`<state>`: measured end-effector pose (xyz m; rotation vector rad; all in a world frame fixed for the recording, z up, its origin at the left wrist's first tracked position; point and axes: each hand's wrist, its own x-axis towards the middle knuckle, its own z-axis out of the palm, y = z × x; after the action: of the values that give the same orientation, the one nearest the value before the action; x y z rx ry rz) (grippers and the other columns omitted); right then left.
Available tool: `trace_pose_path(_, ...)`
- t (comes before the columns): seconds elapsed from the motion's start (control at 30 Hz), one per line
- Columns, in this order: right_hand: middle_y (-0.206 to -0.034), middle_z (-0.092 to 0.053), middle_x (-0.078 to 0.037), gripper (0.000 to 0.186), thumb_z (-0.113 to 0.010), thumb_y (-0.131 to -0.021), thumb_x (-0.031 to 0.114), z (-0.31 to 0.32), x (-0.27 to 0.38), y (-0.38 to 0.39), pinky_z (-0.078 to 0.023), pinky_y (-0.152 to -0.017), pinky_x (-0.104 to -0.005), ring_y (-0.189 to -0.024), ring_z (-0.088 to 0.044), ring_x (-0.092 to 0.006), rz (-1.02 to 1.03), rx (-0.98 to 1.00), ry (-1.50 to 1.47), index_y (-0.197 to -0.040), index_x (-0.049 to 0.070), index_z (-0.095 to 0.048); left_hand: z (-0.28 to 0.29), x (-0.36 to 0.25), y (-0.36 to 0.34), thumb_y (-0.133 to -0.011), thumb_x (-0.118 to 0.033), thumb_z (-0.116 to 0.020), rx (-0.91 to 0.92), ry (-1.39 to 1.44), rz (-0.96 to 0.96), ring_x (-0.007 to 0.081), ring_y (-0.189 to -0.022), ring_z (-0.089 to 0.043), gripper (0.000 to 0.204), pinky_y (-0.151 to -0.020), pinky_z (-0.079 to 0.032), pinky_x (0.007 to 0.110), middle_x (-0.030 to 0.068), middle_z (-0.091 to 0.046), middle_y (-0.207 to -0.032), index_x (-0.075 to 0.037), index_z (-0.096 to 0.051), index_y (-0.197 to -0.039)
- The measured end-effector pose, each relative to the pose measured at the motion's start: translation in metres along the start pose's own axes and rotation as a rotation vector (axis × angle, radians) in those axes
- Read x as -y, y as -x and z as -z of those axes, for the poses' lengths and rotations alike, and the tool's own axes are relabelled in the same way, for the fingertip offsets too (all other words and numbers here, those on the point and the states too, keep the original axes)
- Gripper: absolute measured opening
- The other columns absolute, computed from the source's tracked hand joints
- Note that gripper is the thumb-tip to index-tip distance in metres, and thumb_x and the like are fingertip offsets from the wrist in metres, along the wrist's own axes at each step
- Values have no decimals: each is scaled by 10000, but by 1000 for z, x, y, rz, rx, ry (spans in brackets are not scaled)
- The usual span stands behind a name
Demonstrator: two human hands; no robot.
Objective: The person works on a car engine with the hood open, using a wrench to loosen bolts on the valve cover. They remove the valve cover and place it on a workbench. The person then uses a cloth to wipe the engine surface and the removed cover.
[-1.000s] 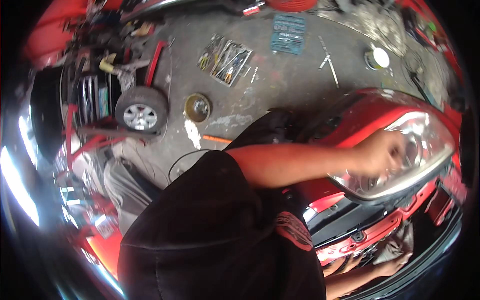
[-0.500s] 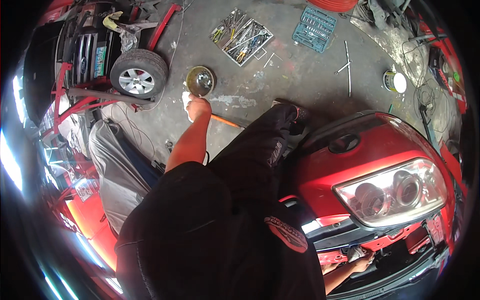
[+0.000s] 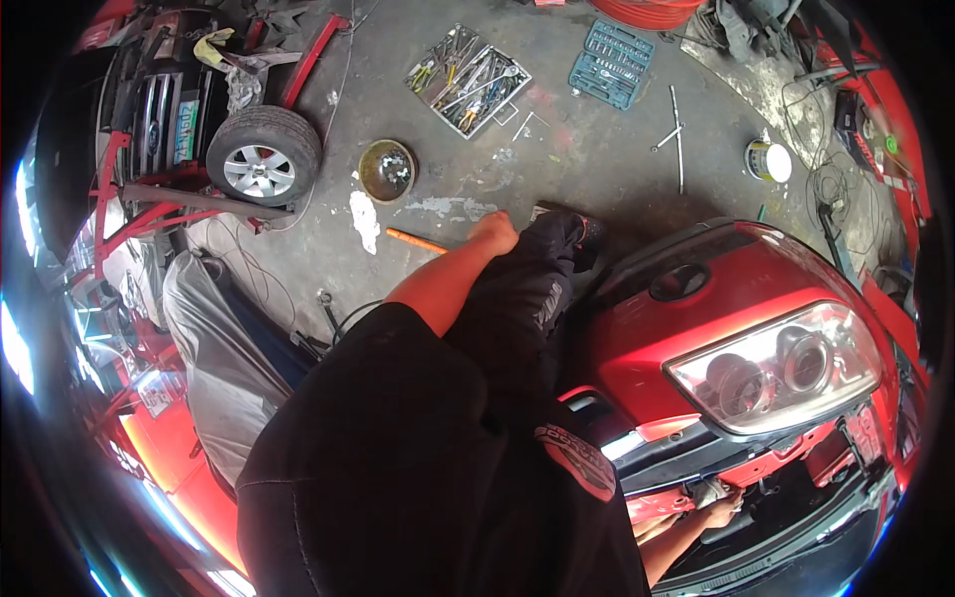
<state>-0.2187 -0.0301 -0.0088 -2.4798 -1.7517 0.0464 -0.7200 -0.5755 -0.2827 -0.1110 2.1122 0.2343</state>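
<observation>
My left hand point(image 3: 493, 233) is over the dark trouser leg point(image 3: 517, 298), its fingers curled; whatever is in them is hidden. An orange rod point(image 3: 415, 240) lies on the floor beside it. At the lower right my right hand point(image 3: 723, 507) grips a crumpled grey cloth point(image 3: 708, 492) against the red metal frame point(image 3: 766, 463) of a car front. Above that are a clear-lensed headlight point(image 3: 776, 363) and a red body panel point(image 3: 647, 338). A round bowl point(image 3: 387, 171) with dark contents sits on the floor left of my left hand, near a white patch point(image 3: 363, 221).
A tool tray point(image 3: 468, 80), a blue socket case point(image 3: 609, 65), a cross wrench point(image 3: 676, 139) and a white can point(image 3: 768, 161) lie around the floor. At left are a wheel point(image 3: 261, 159), red stand point(image 3: 114, 199), dark car front point(image 3: 159, 129) and grey cover point(image 3: 209, 358).
My left hand left the headlight, reached toward the bowl and white patch, and is now further right over the trouser leg. My right hand stays at the car frame with the cloth.
</observation>
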Motion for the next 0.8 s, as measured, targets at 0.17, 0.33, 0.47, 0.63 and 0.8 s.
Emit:
trace_pose_path(0.17, -1085, -776, -94, 549, -723, -889, 514, 6, 3, 7, -557, -873, -387, -946, -717, -232, -156, 40, -50, -1142, 29, -779, -10, 33, -12, -849, -256, -618, -208, -35, -124, 459, -1020, -687, 348, -911, -551, 523, 291, -709, -1040, 46, -700, -1001)
trace_pose_path(0.33, -1134, -731, -122, 477, -517, -1012, 455, 50, -30, 1, -539, -925, -476, -1011, -678, -274, -425, 234, -1169, -1237, 68, -683, 30, -25, 2, -862, -204, -637, -57, -407, -445, 458, -1074, -674, 375, -947, -540, 497, 303, -701, -1109, 33, -672, -1150)
trace_pose_path(0.47, -1121, -709, -141, 416, -477, -1034, 405, 128, -83, 38, -538, -887, -478, -991, -670, -294, -270, 193, -1583, -1185, 58, -652, 61, -136, 82, -888, -139, -670, -236, -422, -895, 410, -1046, -665, 276, -892, -512, 492, 230, -708, -1100, 9, -664, -1122)
trace_pose_path(0.63, -954, -724, -143, 290, -627, -976, 277, 181, -86, 149, -594, -679, -350, -763, -715, -234, -89, -119, -1431, -1043, -2, -670, 19, -247, 244, -871, -78, -668, 39, -448, -1920, 331, -872, -616, 174, -791, -492, 454, 130, -677, -1004, -17, -668, -1034)
trace_pose_path(0.8, -873, -708, -68, 236, -664, -983, 215, 141, -67, 234, -544, -696, -297, -759, -671, -139, -402, -477, -987, -1024, -17, -683, -88, -311, 365, -875, -135, -645, 334, -582, -2426, 306, -1079, -596, 340, -954, -468, 489, 132, -629, -1128, 5, -645, -1185)
